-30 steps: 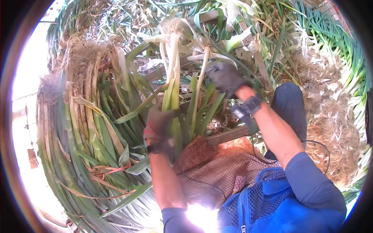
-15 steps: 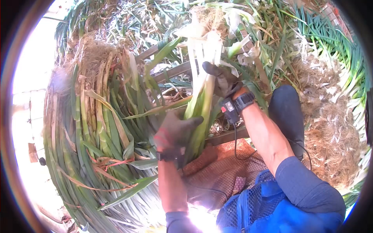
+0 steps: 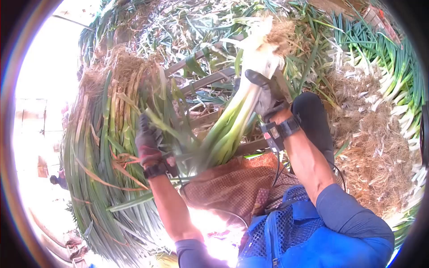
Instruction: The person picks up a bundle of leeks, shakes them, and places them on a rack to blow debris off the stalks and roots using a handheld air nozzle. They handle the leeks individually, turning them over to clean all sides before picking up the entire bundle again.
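My right hand (image 3: 268, 94), in a dark glove, is closed around a bunch of long green onions (image 3: 241, 105). Their white stems and tangled roots (image 3: 280, 38) point up and away, and their green leaves slope down to my lap. My left hand (image 3: 149, 145), also gloved, is apart from the bunch at its left. A loose, blurred leaf (image 3: 165, 123) runs beside its raised finger and appears gripped, though most of the fingers are hidden.
A large heap of untrimmed green onions (image 3: 103, 156) lies at left. Metal bars (image 3: 210, 80) and scattered leaves (image 3: 178, 27) are ahead. At right are rows of cleaned green onions (image 3: 393, 89) and matted roots (image 3: 366, 147). A brown mesh cloth (image 3: 219, 183) covers my lap.
My left hand has moved left, off the bunch's stalks, with a blurred leaf beside it. My right hand still grips the bunch, whose root end has tilted right.
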`<state>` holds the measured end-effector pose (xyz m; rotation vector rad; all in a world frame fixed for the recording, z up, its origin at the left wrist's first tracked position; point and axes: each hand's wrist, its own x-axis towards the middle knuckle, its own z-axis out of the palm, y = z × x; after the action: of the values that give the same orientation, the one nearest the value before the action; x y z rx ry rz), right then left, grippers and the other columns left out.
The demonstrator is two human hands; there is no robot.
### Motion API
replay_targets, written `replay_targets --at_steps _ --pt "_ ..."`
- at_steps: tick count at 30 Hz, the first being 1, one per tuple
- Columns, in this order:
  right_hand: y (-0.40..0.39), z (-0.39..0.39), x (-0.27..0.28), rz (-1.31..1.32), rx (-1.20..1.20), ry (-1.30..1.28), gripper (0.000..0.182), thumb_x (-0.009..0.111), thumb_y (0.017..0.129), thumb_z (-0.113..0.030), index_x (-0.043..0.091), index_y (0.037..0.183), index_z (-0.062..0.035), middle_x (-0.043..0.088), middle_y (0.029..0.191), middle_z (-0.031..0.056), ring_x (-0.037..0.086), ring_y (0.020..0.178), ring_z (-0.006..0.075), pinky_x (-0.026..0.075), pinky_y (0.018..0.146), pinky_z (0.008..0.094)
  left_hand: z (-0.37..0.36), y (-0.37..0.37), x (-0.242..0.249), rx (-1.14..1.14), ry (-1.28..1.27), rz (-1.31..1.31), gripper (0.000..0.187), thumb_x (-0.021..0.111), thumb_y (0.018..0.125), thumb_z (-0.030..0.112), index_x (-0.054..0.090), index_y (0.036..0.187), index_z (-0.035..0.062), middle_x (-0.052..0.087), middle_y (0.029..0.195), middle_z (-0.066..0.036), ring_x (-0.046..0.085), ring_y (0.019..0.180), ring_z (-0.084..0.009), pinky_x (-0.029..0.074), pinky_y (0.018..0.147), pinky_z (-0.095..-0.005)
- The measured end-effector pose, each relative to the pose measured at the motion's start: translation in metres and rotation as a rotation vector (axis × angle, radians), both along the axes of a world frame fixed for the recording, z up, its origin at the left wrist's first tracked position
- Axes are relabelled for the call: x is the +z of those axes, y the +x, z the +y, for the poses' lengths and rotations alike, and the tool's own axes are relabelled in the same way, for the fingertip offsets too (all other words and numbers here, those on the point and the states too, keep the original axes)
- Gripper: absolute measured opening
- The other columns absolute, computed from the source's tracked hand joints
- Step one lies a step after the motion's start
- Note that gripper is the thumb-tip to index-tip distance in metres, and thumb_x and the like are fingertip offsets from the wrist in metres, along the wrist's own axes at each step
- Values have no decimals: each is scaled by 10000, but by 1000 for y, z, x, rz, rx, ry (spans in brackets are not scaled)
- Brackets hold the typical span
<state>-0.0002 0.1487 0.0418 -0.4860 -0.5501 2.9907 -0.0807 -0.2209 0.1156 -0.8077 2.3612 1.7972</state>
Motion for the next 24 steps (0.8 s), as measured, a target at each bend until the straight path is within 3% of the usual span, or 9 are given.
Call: replay_targets --at_steps 4,5,6,8,11,12,17,20,24 --pt "2 -15 19 -46 4 145 335 811 894 -262 761 1128 -27 742 1078 43 661 933 161 536 866 328 111 92 27 -471 232 262 654 797 931 99 510 1517 43 680 1253 -109 669 1021 -183 555 852 -304" --pt "12 -27 36 37 16 41 341 822 886 -279 770 1115 -32 743 1099 38 655 941 156 523 885 326 127 102 22 -765 -391 412 889 871 838 63 392 1587 39 583 1446 -148 610 1249 -254 536 1014 -342" --pt "17 -31 54 8 94 177 344 823 887 -287 773 1123 -42 744 1121 29 653 967 161 489 959 317 151 109 15 -811 -379 493 1069 1003 641 312 469 1529 51 614 1414 -185 622 1259 -307 507 1071 -420" --pt "35 -35 79 294 -63 923 360 741 964 -295 713 1219 -42 740 1115 56 673 980 193 496 963 317 201 130 39 -794 -389 678 905 957 698 287 521 1453 40 633 1382 -167 641 1236 -293 528 1031 -401" --pt "54 -28 130 224 265 1064 374 698 1000 -330 676 1234 -39 736 1099 125 697 1001 250 547 890 361 191 88 -14 -814 189 656 671 859 804 234 545 1358 22 694 1191 -87 697 1020 -185 572 931 -347" --pt "55 -24 135 290 279 1254 384 703 996 -343 677 1237 -46 735 1101 139 700 1010 253 549 883 364 196 99 22 -943 -596 847 649 850 815 229 547 1347 17 699 1148 -69 695 973 -164 578 906 -332" --pt "95 24 194 655 456 1827 572 742 927 -527 672 1288 -89 728 1175 187 700 1070 318 557 989 412 170 115 85 -678 44 483 510 821 759 -17 618 1228 -22 714 1003 -58 678 827 -132 585 727 -285" --pt "70 70 188 866 305 1405 740 740 880 -611 620 1370 -69 671 1308 224 663 1191 375 523 1068 451 148 128 118 -712 99 326 465 804 733 -42 662 1175 -16 711 898 -58 687 762 -163 579 719 -310" --pt "33 90 197 757 129 1430 848 857 830 -430 499 1498 -51 567 1466 238 661 1196 360 527 1054 408 142 144 135 -944 136 266 423 802 742 -6 684 1148 -20 719 899 -64 719 800 -188 597 741 -337"
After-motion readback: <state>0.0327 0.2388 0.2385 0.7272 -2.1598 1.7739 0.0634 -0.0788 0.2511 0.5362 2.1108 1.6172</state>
